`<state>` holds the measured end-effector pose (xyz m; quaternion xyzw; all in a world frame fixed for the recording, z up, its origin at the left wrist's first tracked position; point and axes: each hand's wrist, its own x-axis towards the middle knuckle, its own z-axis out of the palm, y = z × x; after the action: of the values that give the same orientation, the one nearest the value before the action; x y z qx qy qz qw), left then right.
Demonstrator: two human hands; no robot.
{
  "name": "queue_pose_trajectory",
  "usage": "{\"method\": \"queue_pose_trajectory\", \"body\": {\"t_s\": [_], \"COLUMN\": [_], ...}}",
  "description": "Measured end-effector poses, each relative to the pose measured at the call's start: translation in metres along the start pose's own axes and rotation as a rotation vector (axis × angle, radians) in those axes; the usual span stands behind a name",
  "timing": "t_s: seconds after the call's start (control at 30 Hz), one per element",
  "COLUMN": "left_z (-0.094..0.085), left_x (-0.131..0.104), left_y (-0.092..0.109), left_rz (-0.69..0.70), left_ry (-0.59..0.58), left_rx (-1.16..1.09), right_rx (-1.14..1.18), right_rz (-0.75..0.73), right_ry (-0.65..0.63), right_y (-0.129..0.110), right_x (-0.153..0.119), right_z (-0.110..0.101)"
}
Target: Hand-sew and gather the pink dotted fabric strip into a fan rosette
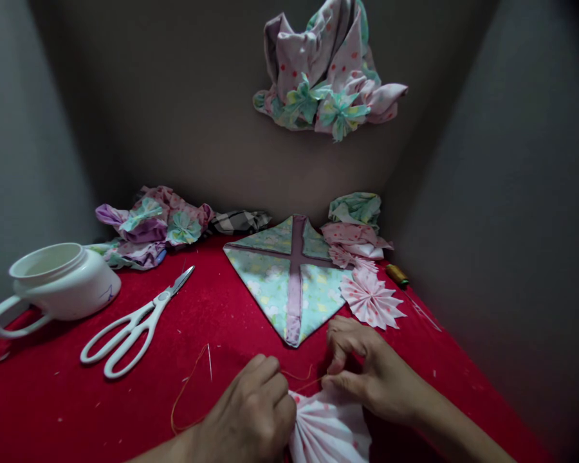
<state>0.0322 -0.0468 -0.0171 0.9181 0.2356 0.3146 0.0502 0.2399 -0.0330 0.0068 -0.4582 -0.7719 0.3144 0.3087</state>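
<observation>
My left hand (255, 408) is closed at the gathered edge of a pleated pink fabric piece (332, 424) with dots, which fans out below my hands. With thumb and forefinger pinched, my right hand (367, 370) holds an orange thread (313, 383) that runs toward the fabric. More of the thread loops out to the left of my left hand, up to a needle (210, 362) lying on the red cloth. The exact grip of the left fingertips is hidden behind the knuckles.
White scissors (137, 328) and a white pot (53, 283) are at left. A green patterned square (263, 283) lies ahead, beside a pink pleated rosette (371, 299), a thread spool (396, 275) and tweezers (424, 315). Fabric pieces (174, 222) line the back; decorated fabric (328, 77) hangs above.
</observation>
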Motion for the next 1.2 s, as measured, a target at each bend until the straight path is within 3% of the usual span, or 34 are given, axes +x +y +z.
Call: {"method": "queue_pose_trajectory", "body": {"t_s": [0.2,0.43,0.73,1.0,1.07,1.2], "left_z": [-0.002,-0.001,-0.007,-0.006,-0.006,-0.009], "left_x": [-0.001,-0.001,0.001,0.001,0.001,0.005], "left_y": [0.002,0.0,0.001,-0.002,-0.002,-0.001], "left_rz": [-0.041,-0.092,-0.276,-0.282,-0.293,-0.318], "left_ry": [-0.041,-0.107,-0.223,-0.222,-0.218,-0.128], "left_rx": [0.016,0.004,-0.047,-0.086,-0.107,-0.151], "right_rx": [0.277,0.29,0.329,0.263,0.191,-0.092], "right_rz": [0.0,0.02,0.104,0.112,0.127,0.1], "right_ry": [-0.056,-0.068,-0.14,-0.179,-0.114,0.226], "right_y": [-0.014,-0.015,-0.012,-0.007,-0.003,0.009], "right_x": [0.0,-0.001,-0.001,-0.002,0.0,0.004], "right_z": [0.003,0.007,-0.018,-0.037,-0.036,-0.028]}}
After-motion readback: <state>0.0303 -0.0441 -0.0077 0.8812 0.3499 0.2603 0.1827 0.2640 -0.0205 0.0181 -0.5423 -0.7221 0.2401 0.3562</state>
